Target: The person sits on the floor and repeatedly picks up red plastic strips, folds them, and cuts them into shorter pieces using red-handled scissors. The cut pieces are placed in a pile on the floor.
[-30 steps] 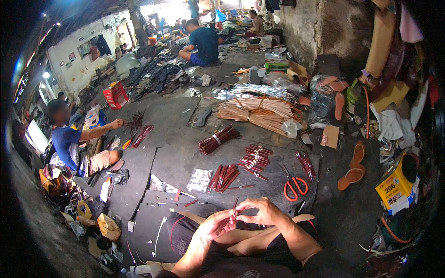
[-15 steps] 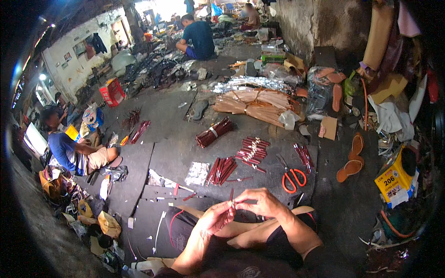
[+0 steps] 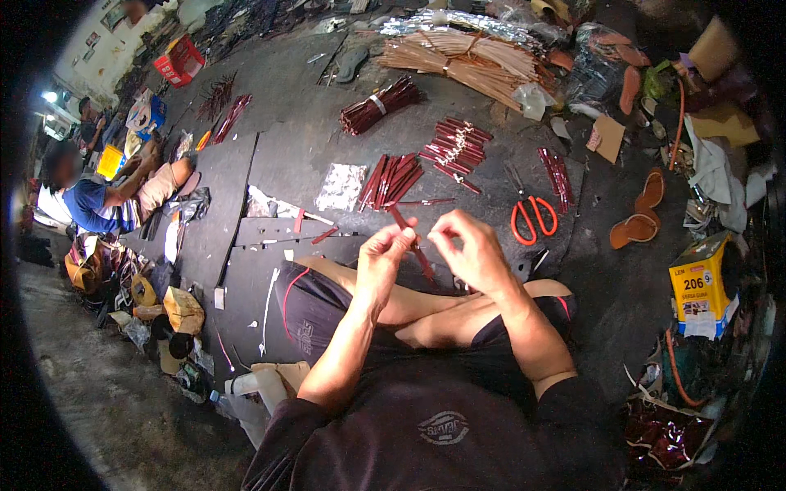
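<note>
- One narrow dark red strip (image 3: pixel 422 262), slim, flat-looking and glossy, slants through the left hand (image 3: pixel 381 254) above the person's crossed legs; that grip is closed, thumb against fingers, with the strip showing above and below it.
- The right hand (image 3: pixel 471 250) is just beside it, fingers curled in toward the thumb; whether this grip pinches anything small I cannot tell.
- Beyond the hands, on the dark, scuffed floor sheeting (image 3: pixel 286 180), lies a loose fan of shiny red strips (image 3: pixel 391 182), straight and slender.
- Next to it, a ladder-like row of red strips (image 3: pixel 456 151) carries pale, metallic-looking pieces across its middle.
- Farther off is a thick red bundle (image 3: pixel 381 106), cinched by a light band.
- Scissors (image 3: pixel 534 219) with looped orange handles lie open-bladed, near a small sheaf of red strips (image 3: pixel 557 176).
- Left of the fan sits a crinkled clear packet (image 3: pixel 341 187), its contents too small to make out.
- Toward the back spreads a broad bundle of matte tan strips (image 3: pixel 458 65), bound at the middle.
- Two tan, smooth-soled sandals (image 3: pixel 634 232) rest at the right, touching each other.
</note>
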The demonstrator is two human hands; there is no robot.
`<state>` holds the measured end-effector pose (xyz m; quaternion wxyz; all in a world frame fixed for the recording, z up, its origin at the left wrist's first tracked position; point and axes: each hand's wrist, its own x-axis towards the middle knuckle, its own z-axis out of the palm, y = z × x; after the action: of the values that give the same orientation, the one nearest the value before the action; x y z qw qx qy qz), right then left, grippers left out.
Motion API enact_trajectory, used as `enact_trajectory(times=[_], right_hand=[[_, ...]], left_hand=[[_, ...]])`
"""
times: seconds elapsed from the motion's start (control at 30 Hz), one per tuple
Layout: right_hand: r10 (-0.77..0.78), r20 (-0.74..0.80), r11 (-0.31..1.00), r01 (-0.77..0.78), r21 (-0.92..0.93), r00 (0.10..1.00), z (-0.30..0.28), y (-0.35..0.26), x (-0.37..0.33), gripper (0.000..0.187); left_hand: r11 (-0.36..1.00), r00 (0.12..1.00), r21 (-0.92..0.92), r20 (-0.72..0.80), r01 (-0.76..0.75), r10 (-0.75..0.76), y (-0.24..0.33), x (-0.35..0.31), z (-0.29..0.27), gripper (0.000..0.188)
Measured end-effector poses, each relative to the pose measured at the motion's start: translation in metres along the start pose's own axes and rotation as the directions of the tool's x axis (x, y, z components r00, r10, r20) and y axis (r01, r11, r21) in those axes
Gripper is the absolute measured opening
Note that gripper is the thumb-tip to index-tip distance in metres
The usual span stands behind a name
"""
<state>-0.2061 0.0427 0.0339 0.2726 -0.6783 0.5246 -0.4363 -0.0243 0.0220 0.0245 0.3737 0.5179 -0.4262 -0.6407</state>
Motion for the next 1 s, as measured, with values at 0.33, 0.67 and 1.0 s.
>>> enact_trajectory(times=[0.33, 0.67, 1.0], right_hand=[[0.192, 0.050, 0.851, -0.192, 0.489, 0.980, 0.008, 0.003, -0.005, 0.014], [0.129, 0.080, 0.886, -0.152, 0.438, 0.988, 0.019, 0.002, -0.001, 0.011], [0.203, 0.094, 0.826, -0.222, 0.518, 0.975, 0.022, 0.010, -0.002, 0.013]], left_hand=[[0.915, 0.990, -0.388, -0.123, -0.114, 0.071, -0.021, 0.019, -0.011, 0.024], [0.873, 0.992, -0.475, -0.105, -0.113, 0.072, -0.030, 0.012, -0.002, 0.022], [0.905, 0.981, -0.378, -0.052, -0.193, 0.188, -0.028, 0.010, 0.000, 0.024]])
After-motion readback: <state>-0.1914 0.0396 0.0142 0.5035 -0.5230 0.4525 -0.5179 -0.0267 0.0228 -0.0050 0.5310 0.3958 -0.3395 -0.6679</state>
